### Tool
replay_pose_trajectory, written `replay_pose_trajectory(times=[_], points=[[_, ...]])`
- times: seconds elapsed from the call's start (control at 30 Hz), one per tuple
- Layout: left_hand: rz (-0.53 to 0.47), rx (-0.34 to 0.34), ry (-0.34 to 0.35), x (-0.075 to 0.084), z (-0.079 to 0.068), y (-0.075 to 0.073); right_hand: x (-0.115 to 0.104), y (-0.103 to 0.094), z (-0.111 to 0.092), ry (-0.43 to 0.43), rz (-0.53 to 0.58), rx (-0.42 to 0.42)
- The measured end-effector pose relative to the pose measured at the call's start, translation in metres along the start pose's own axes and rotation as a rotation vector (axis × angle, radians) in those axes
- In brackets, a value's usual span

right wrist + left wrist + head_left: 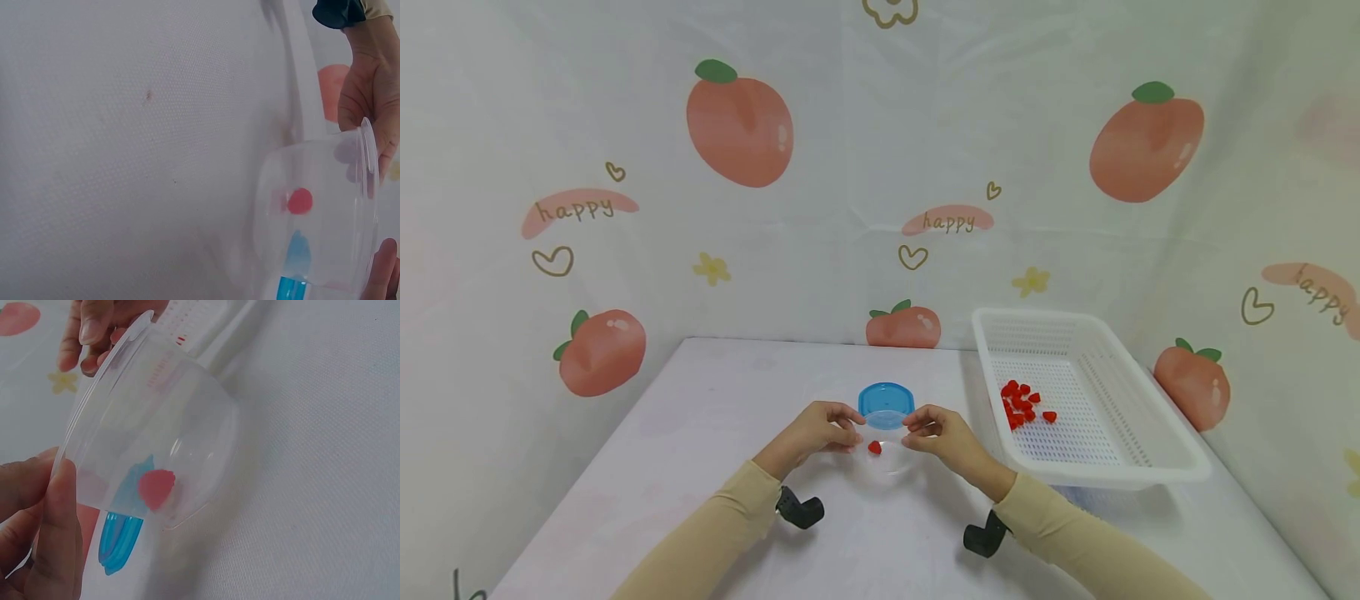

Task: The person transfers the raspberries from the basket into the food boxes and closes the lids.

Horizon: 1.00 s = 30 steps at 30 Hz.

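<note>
Both hands hold a clear plastic bowl [891, 463] at opposite sides of its rim, above or on the white table; whether its base touches the tabletop I cannot tell. My left hand [820, 431] pinches the left side between thumb and fingers, which shows close up in the left wrist view [53, 519]. At the right side my right hand [946, 435] grips the rim, its fingertips [382, 269] at the edge of the right wrist view. Inside the bowl lies one small red strawberry-shaped piece [156, 489]. A blue lid [886, 395] sits just behind the bowl.
To the right stands a white perforated plastic basket [1157, 475] with several small red pieces [1018, 404] gathered at its left side. Behind the table [760, 367] hangs a white cloth [842, 167] printed with fruit. Dark wrist cameras [801, 509] hang below both forearms.
</note>
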<state>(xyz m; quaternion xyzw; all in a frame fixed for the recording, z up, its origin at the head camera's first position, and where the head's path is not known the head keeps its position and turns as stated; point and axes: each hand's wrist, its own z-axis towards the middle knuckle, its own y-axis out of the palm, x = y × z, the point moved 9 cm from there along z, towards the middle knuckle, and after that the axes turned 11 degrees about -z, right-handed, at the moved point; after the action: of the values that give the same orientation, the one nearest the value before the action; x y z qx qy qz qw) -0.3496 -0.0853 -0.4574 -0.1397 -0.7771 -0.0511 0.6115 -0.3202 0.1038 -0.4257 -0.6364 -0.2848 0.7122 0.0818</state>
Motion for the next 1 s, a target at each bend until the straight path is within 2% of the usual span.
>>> replay_pose_trajectory(times=[0.3, 0.57, 0.83, 1.0], points=[[0.002, 0.026, -0.005, 0.003, -0.003, -0.001, -0.001, -0.001, 0.000, 0.046, 0.023, -0.009], [0.004, 0.018, 0.004, 0.002, -0.003, -0.001, -0.005, -0.004, -0.003, 0.014, 0.150, -0.044], [-0.002, -0.001, 0.022, 0.002, -0.004, 0.000, -0.035, -0.019, -0.011, -0.031, 0.227, -0.043], [0.001, 0.006, 0.016, 0.003, -0.004, -0.001, -0.053, -0.040, -0.013, -0.047, 0.229, 0.001]])
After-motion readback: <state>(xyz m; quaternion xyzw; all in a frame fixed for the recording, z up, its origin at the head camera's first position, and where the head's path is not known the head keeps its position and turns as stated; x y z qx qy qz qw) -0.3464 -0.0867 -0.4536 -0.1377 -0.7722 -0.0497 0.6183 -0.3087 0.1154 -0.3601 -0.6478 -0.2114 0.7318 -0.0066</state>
